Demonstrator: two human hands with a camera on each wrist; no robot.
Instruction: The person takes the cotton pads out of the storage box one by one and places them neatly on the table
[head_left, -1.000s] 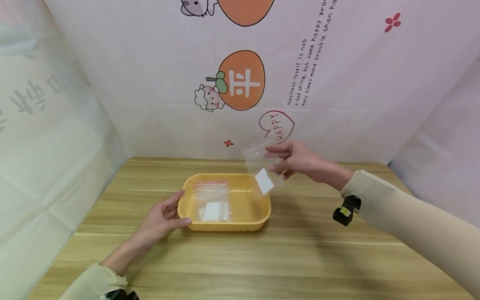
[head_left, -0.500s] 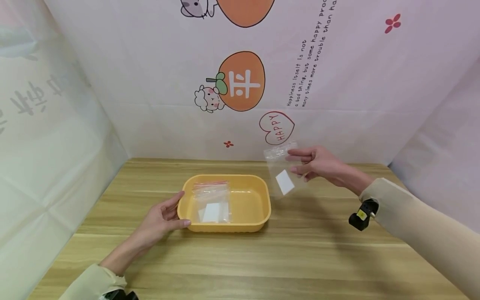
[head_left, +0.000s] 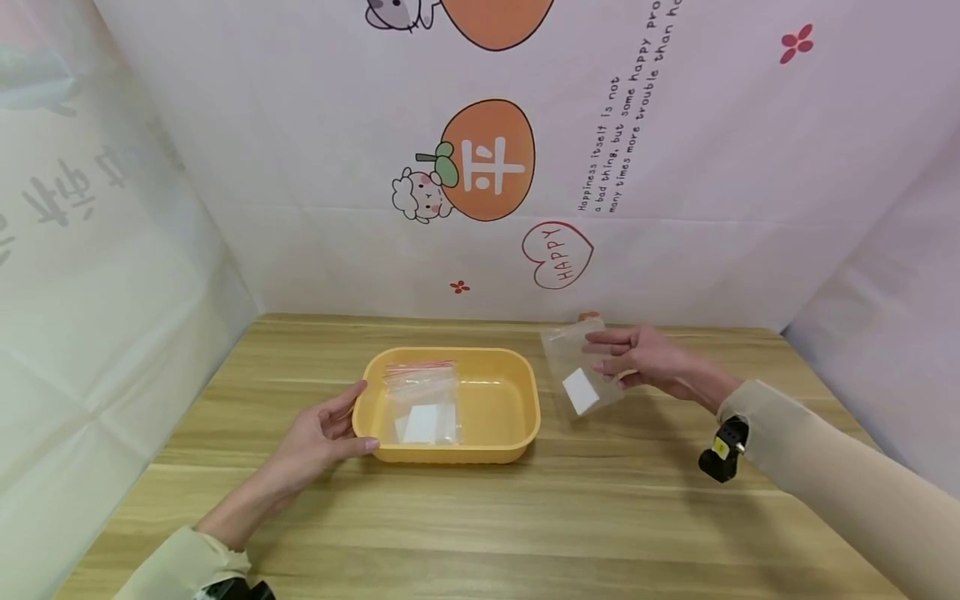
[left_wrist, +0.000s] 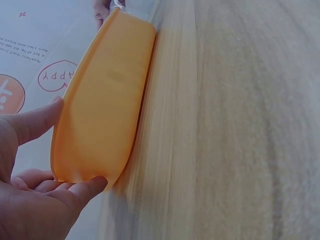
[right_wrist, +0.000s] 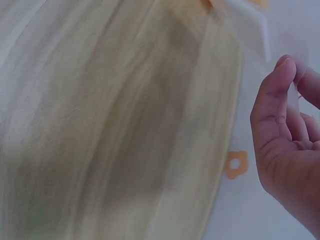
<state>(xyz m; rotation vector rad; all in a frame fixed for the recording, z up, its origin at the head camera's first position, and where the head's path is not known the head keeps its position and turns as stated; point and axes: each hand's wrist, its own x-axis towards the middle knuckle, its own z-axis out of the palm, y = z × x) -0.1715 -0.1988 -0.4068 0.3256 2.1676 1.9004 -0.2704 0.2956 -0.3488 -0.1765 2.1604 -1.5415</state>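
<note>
“平” on printed orange [head_left: 488,160], twelve o'clock, “HAPPY” in heart [head_left: 558,255], two o'clock, lines starting “Happiness itself is not” (sideways) on backdrop [head_left: 322,142], one o'clock

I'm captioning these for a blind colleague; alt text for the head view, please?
The right hand pinches a clear plastic bag with a white piece inside, beside a yellow tray that the left hand grips. Zip bags lie in the tray.
</note>
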